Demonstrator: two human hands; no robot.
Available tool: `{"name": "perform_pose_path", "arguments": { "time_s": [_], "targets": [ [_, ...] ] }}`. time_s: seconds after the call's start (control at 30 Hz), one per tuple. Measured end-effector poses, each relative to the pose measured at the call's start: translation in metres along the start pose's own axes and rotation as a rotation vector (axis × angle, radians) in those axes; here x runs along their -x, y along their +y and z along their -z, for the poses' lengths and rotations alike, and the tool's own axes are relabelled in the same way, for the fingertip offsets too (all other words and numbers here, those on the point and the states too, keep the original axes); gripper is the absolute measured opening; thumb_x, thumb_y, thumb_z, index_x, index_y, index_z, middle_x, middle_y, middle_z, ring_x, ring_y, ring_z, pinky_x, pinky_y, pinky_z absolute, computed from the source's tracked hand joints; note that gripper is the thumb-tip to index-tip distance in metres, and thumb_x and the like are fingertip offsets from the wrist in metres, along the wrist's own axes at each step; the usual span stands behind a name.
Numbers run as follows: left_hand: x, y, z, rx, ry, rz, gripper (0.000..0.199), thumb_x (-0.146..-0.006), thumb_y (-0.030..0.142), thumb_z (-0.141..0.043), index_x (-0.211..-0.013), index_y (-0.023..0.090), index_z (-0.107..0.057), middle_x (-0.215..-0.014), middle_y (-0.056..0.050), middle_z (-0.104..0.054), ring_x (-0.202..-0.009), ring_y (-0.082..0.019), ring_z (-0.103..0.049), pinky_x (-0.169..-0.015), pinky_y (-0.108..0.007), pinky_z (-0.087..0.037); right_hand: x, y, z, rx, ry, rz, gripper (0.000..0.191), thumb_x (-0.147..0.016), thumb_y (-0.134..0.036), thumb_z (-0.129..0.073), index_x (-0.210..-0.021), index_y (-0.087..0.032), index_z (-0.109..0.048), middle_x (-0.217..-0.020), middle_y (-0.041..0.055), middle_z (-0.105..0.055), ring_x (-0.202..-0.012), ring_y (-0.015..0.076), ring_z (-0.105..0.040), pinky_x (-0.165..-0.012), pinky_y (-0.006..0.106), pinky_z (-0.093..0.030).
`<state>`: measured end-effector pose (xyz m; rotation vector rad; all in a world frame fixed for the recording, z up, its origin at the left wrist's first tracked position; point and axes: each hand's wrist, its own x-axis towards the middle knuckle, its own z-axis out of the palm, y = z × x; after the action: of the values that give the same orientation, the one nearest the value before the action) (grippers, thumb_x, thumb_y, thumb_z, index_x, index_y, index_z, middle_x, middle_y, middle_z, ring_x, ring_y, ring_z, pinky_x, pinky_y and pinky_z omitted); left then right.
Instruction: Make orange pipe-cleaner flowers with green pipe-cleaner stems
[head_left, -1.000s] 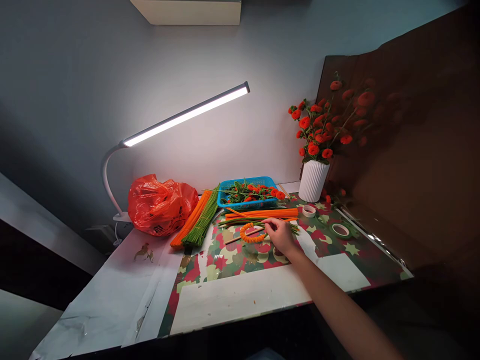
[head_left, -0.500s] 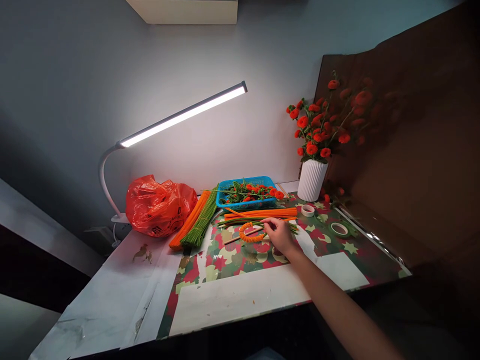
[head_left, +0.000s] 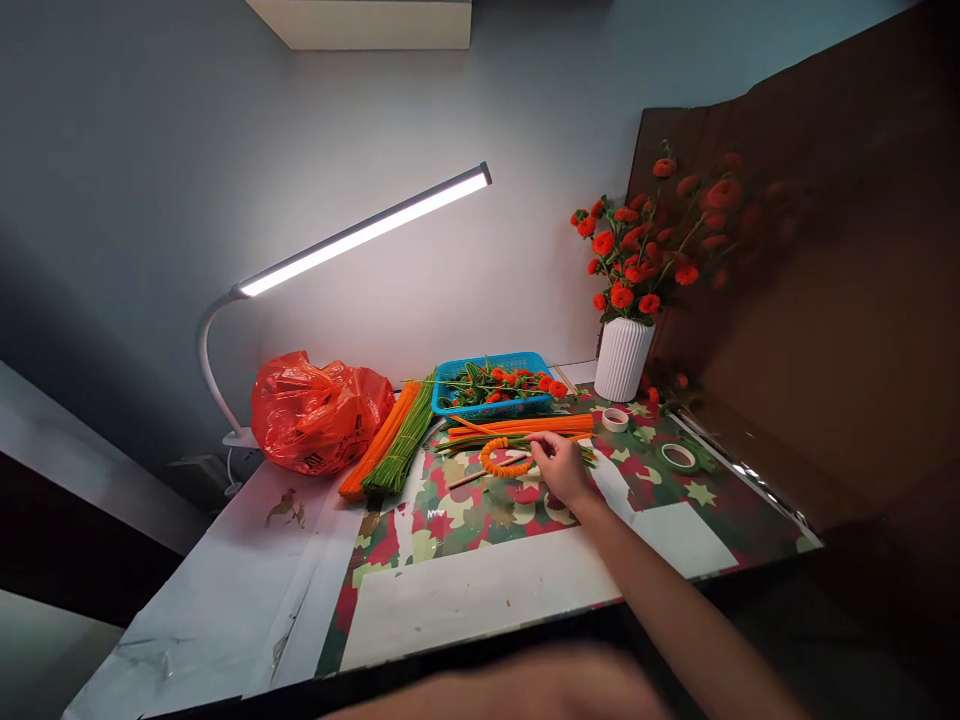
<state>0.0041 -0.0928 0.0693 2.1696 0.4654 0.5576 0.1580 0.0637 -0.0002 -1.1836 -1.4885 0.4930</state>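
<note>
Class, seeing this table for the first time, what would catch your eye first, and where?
Probably the glowing lamp, slanting above the table. Next, the red flowers in the white vase, back right, and the red bag, back left. Near the middle, the right hand holds an orange ring.

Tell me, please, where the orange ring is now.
In the head view, the orange ring is below and slightly right of centre, held by the right hand, in front of the blue basket.
</note>
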Motion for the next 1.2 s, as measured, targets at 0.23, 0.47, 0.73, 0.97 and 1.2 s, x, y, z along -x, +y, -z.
{"name": "perform_pose_path", "arguments": {
  "time_s": [0.23,0.47,0.73,0.97,1.2],
  "targets": [
    [-0.064,-0.104,0.052,-0.048,1.087,0.380,0.065,-0.079,0.052,-0.056,-0.132,0.022,-0.034,-0.113,-0.012,-0.050,-0.090,-0.022,-0.058,-0.078,-0.040,-0.050,-0.001,0.004,-0.001,-0.056,0.166,-0.057,0.027,-0.083,-0.031,-0.047,-0.087,-0.013,-0.068,-0.076,0.0087,-0.071,-0.060,0.0180,-0.062,-0.055,0.026,-0.048],
    [-0.057,-0.140,0.051,0.088,1.005,0.329,0.041,-0.085,0.044,-0.051,-0.118,0.019,-0.056,-0.093,-0.006,-0.066,-0.071,-0.016,-0.063,-0.062,-0.026,-0.050,0.004,-0.008,0.000,0.011,-0.002,0.087,0.021,-0.081,-0.025,-0.049,-0.083,-0.016,-0.068,-0.070,0.0050,-0.069,-0.063,0.0181,-0.062,-0.062,0.027,-0.048],
    [-0.051,-0.147,0.059,0.110,0.875,0.273,0.034,-0.084,0.039,-0.054,-0.108,0.017,-0.062,-0.092,-0.008,-0.071,-0.086,-0.021,-0.067,-0.070,-0.029,-0.053,0.005,-0.010,0.003,0.053,-0.138,0.145,0.020,-0.079,-0.018,-0.048,-0.081,-0.017,-0.068,-0.069,0.0036,-0.068,-0.060,0.0165,-0.060,-0.058,0.025,-0.044],
    [-0.050,-0.150,0.061,0.164,0.806,0.255,0.032,-0.082,0.038,-0.058,-0.105,0.017,-0.064,-0.090,-0.008,-0.073,-0.088,-0.022,-0.068,-0.071,-0.029,-0.054,0.002,-0.008,0.004,-0.010,-0.225,0.079,0.021,-0.080,-0.021,-0.047,-0.082,-0.017,-0.068,-0.072,0.0035,-0.067,-0.061,0.0159,-0.058,-0.056,0.025,-0.041],
    [-0.046,-0.144,0.066,0.129,0.973,0.405,0.033,-0.073,0.033,-0.066,-0.099,0.013,-0.067,-0.080,-0.006,-0.071,-0.056,-0.014,-0.062,-0.046,-0.021,-0.046,0.000,0.000,0.004,0.017,-0.225,0.010,0.022,-0.083,-0.025,-0.046,-0.084,-0.017,-0.067,-0.067,0.0019,-0.064,-0.059,0.0158,-0.055,-0.056,0.025,-0.040]
  ]
}}
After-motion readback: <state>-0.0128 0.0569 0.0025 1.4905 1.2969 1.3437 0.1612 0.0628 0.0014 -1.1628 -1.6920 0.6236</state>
